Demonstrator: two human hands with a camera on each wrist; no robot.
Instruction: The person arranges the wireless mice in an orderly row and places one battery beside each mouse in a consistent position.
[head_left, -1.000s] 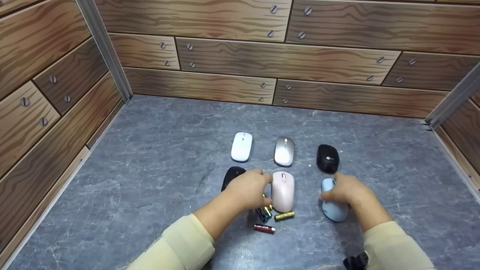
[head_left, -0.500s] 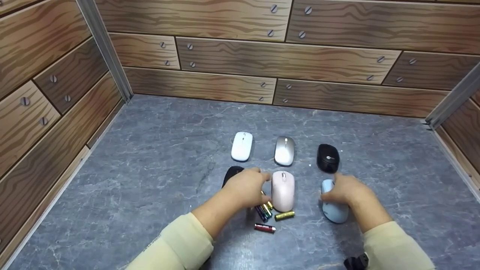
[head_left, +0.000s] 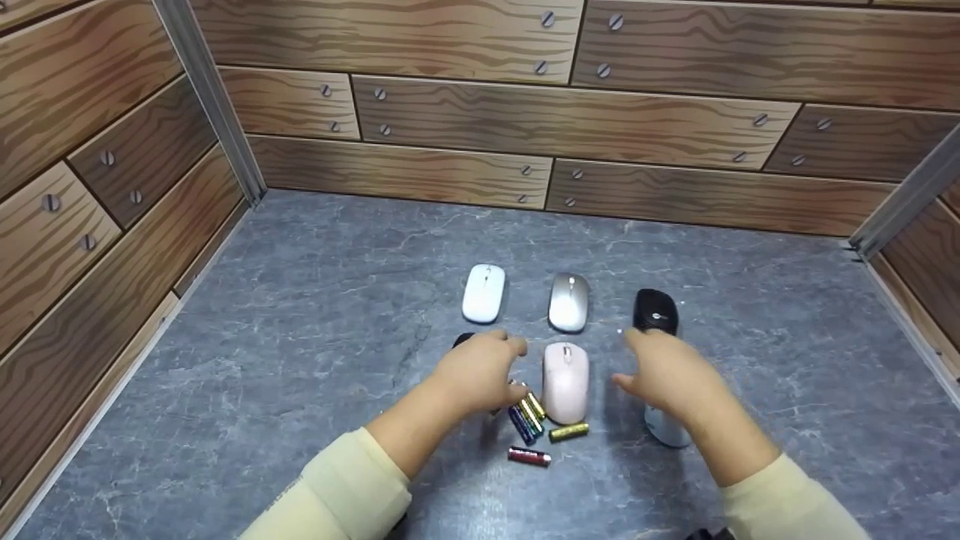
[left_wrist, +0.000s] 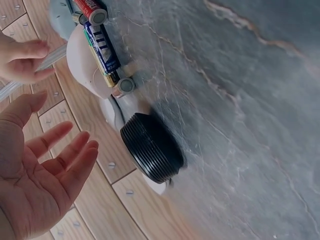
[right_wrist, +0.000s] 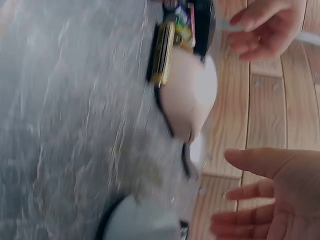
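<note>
My left hand (head_left: 480, 375) hovers above a black mouse (head_left: 463, 339), mostly hidden beneath it in the head view. The left wrist view shows this hand (left_wrist: 55, 170) with spread fingers, apart from the black ribbed-sided mouse (left_wrist: 152, 147). Over the light blue mouse (head_left: 666, 431) is my right hand (head_left: 671, 375); its relaxed fingers hold nothing, and it partly covers that mouse. Between the hands lies a pale pink mouse (head_left: 566, 382). Several batteries (head_left: 527, 421) lie side by side near my left thumb, with a gold battery (head_left: 568, 432) and a red battery (head_left: 529, 456) close by.
Farther back stand a white mouse (head_left: 484, 293), a silver mouse (head_left: 568, 302) and another black mouse (head_left: 655, 309), which my right fingertips overlap in the head view. Wood-patterned walls (head_left: 420, 169) enclose the grey marbled surface (head_left: 300, 315) at the back and sides.
My right hand has let go of the light blue mouse and moved up and left in the head view. The left hand has shifted slightly left. The mice and batteries stay in place.
</note>
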